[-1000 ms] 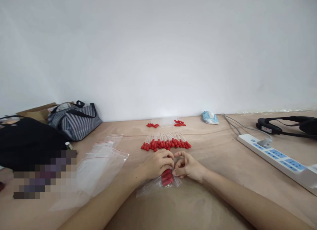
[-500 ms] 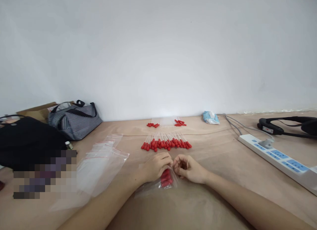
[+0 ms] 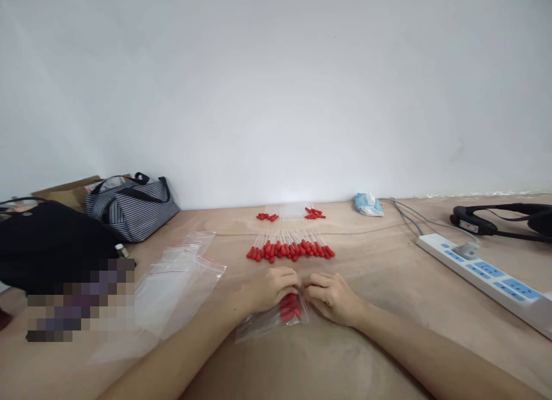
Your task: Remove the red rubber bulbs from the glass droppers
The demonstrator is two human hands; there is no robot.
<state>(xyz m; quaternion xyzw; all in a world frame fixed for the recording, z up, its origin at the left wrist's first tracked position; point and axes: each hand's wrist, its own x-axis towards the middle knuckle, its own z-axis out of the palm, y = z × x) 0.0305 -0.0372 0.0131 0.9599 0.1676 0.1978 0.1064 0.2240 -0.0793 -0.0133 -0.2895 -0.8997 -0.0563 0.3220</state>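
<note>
A clear zip-lock bag (image 3: pixel 261 326) lies in front of me with several red rubber bulbs (image 3: pixel 290 308) showing through it. My left hand (image 3: pixel 273 288) rests over the bag's upper part, fingers curled and closed on it. At the bag's right edge is my right hand (image 3: pixel 332 296), its fingers bent and pressed together against the plastic; the fingertips of both hands are partly hidden. Just beyond my hands, a row of droppers with red bulbs (image 3: pixel 288 249) lies on the table, bulbs toward me and thin clear tubes pointing away.
Flat zip-lock bags (image 3: pixel 172 285) overlap at my left. Farther back lie more red bulbs (image 3: pixel 314 213) and thin clear tubes (image 3: pixel 291 211). A striped bag (image 3: pixel 138 207) and black bag (image 3: pixel 52 245) stand left; a tissue pack (image 3: pixel 368 204), power strip (image 3: pixel 487 273) and headset (image 3: pixel 470 220) lie right.
My right hand has turned palm-down, and its fingers have closed in at the bag's right edge. My left hand has stayed nearly in place on the bag.
</note>
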